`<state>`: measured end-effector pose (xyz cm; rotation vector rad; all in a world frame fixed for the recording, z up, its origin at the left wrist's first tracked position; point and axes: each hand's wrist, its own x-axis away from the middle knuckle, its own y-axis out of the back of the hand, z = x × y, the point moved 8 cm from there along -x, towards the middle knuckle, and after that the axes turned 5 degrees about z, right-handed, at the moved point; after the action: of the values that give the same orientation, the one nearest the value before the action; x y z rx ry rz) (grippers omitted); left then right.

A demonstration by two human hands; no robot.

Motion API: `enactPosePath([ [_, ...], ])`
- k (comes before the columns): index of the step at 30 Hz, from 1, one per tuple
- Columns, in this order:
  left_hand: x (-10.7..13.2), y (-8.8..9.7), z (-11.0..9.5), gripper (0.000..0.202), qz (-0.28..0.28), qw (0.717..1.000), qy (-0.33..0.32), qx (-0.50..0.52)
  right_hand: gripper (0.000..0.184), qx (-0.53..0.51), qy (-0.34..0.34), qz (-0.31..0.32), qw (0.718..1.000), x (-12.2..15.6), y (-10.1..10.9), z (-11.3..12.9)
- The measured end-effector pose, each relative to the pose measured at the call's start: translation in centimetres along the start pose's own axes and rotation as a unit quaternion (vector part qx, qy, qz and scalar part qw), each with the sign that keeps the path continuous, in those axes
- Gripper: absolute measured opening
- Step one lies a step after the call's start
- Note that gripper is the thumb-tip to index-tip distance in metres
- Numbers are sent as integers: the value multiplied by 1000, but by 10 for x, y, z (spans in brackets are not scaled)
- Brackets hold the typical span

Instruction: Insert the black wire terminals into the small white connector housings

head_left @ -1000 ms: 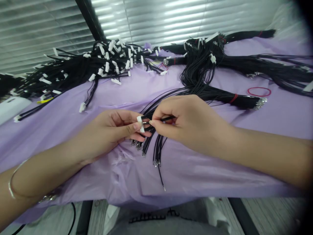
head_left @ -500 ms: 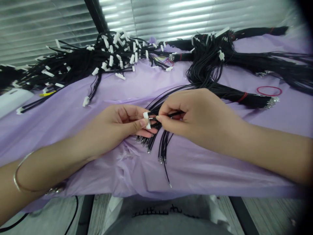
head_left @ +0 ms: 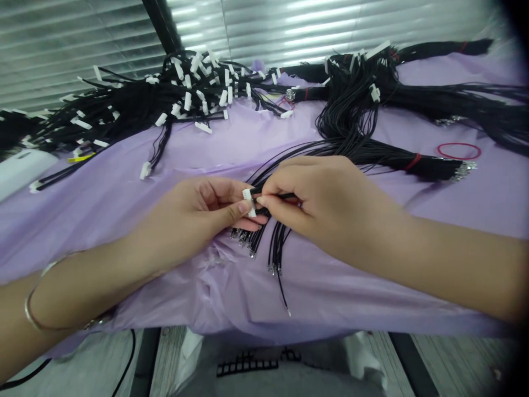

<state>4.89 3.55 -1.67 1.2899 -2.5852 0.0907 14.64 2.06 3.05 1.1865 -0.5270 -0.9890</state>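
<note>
- The left hand (head_left: 198, 212) pinches a small white plastic connector housing (head_left: 248, 200) between thumb and forefinger, the other fingers curled loosely under it, above the middle of the table.
- The right hand (head_left: 326, 204) meets it from the other side, its thumb and forefinger closed tight on a thin black wire (head_left: 278, 196) whose end sits right at the connector's face; whether the tip is inside the housing I cannot tell.
- Under both hands lies a loose fan of cut black wires with metal-tipped ends (head_left: 264, 242), their ends pointing toward the near edge; one single strand (head_left: 283, 292) runs out farther than the rest.
- All of it rests on a wrinkled lilac plastic sheet (head_left: 124, 198) that covers the table.
- A thin metal bangle (head_left: 33, 309) circles the left wrist.
- Behind the right hand a thick bundle of black wires bound with a red band (head_left: 397, 162) lies across the sheet, its metal terminals pointing right.
- A loose red rubber band (head_left: 458, 150) lies flat just beyond that bundle's end.
- At the far left, a large heap of black wires already fitted with white connectors (head_left: 165, 105) spreads along the back of the table.
- Closed grey slatted blinds (head_left: 309, 27) fill the wall behind.
</note>
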Motion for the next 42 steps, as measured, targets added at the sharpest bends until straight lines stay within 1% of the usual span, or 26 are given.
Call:
enactPosePath([
  [8, -2, 0, 4, 4, 10, 999, 2, 45, 19, 5, 20, -41, 999, 3, -6, 0],
  [11, -3, -1, 3, 6, 19, 999, 3, 47, 21, 19, 43, -40, 998, 4, -3, 1],
  [13, -3, -3, 2, 7, 26, 998, -4, 55, 23, 72, 85, -48, 993, 6, 4, 7],
  [14, -3, -3, 1, 7, 30, 998, -7, 62, 25, 108, 111, -62, 986, 9, 10, 12],
  [16, -3, -4, 1, 6, 31, 996, -6, 82, 30, 176, 173, -88, 965, 17, 22, 23],
  [17, -3, -3, 1, 5, 28, 995, -2, 93, 33, 196, 207, -85, 955, 21, 24, 28],
  [18, -3, -3, 2, 4, 26, 994, 4, 105, 34, 203, 240, -62, 947, 25, 23, 32],
  [20, -4, 0, 4, 4, 17, 991, 13, 134, 31, 198, 283, 19, 938, 29, 13, 32],
  [22, -4, 3, 5, 7, 10, 987, 15, 160, 23, 180, 280, 89, 939, 29, 2, 24],
  [24, -5, 5, 5, 10, 7, 984, 12, 177, 17, 157, 270, 115, 943, 26, -5, 16],
  [27, -5, 7, 5, 10, 3, 982, 12, 188, 18, 105, 286, 103, 947, 24, -7, 15],
  [28, -5, 7, 5, 9, 0, 982, 15, 188, 20, 89, 281, 91, 951, 23, -5, 16],
  [31, -4, 6, 6, 9, -5, 983, 32, 183, 22, 42, 228, 50, 972, 20, 2, 16],
  [32, -4, 6, 6, 8, -3, 983, 34, 180, 22, 32, 219, 40, 974, 20, 4, 18],
  [34, -3, 5, 4, 8, 5, 984, 27, 176, 22, 26, 227, 31, 973, 22, 3, 24],
  [36, -3, 4, 3, 7, 14, 984, 16, 176, 22, 31, 245, 35, 968, 23, 0, 27],
  [39, -4, 5, 3, 5, 18, 984, 10, 178, 23, 45, 266, 46, 962, 24, -3, 27],
  [42, -5, 6, 3, 5, 19, 983, 5, 181, 24, 63, 282, 73, 954, 25, -4, 25],
])
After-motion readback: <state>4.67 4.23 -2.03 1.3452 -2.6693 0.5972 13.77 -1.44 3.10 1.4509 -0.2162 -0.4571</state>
